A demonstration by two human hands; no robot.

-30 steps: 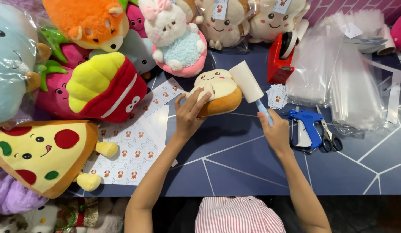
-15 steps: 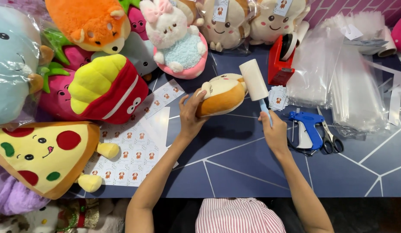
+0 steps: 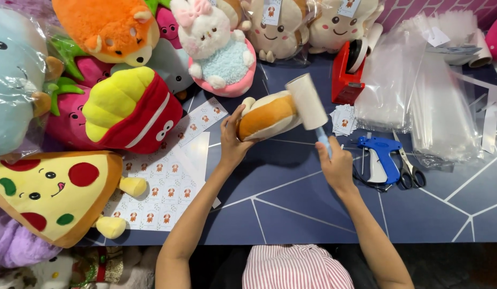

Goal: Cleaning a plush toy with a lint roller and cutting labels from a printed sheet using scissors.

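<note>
My left hand (image 3: 234, 143) holds a small bun-shaped plush toy (image 3: 267, 116), tan and orange, tipped on its side above the dark blue table (image 3: 291, 203). In my right hand (image 3: 337, 166) is a lint roller (image 3: 308, 103) with a blue handle; its white roll rests against the right end of the plush.
Large plush toys crowd the left and back: a pizza slice (image 3: 45, 192), a red fries box (image 3: 128, 109), an orange fox (image 3: 106, 27), a white bunny (image 3: 216, 45). Sticker sheets (image 3: 163, 182) lie left. A blue tagging gun (image 3: 379, 158), scissors (image 3: 409, 171), red tape dispenser (image 3: 350, 67) and clear bags (image 3: 419, 101) sit right.
The plush toy went from lying face up to being lifted and turned on its side. The lint roller rose with it and now presses on the toy's right end.
</note>
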